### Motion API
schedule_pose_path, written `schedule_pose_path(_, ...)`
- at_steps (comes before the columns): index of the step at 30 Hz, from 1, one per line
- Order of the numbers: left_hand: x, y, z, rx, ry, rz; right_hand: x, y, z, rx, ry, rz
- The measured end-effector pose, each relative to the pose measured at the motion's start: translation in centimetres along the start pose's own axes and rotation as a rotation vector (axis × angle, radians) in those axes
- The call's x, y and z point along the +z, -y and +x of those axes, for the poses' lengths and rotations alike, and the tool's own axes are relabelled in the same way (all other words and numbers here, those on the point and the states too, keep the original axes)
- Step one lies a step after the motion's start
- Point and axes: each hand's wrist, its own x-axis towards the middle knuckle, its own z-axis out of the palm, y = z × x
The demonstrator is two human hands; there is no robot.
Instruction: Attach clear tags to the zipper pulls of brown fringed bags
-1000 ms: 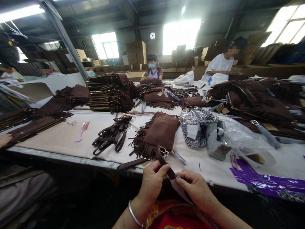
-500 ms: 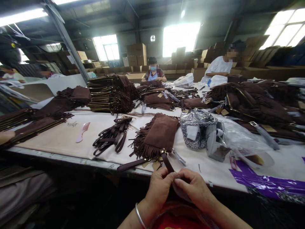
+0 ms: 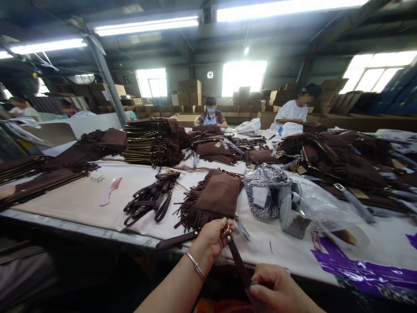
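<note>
The left hand (image 3: pixel 213 238) had its fingers closed on the gold clasp (image 3: pixel 227 227); the right hand (image 3: pixel 273 284) clamped the brown strap (image 3: pixel 238 261) lower down, near the fringed bag (image 3: pixel 220 194) on the table (image 3: pixel 81 206). The step appeared to be stretching the strap; the next move seemingly called for steady tension.

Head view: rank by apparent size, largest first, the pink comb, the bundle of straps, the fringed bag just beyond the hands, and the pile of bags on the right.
1. Pile of bags
2. Fringed bag
3. Bundle of straps
4. Pink comb
</note>
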Motion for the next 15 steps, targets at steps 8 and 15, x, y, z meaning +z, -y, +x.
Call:
schedule_pose_path(8,0.8,1.6,0.1,0.097,-0.047,-0.028,0.0,1.2,3.7,0.029,-0.303,-0.058)
schedule_pose_path(15,0.8,2.9,1.1,0.268,-0.107,-0.041,0.7,2.4,7.6,0.051,-0.308,0.178)
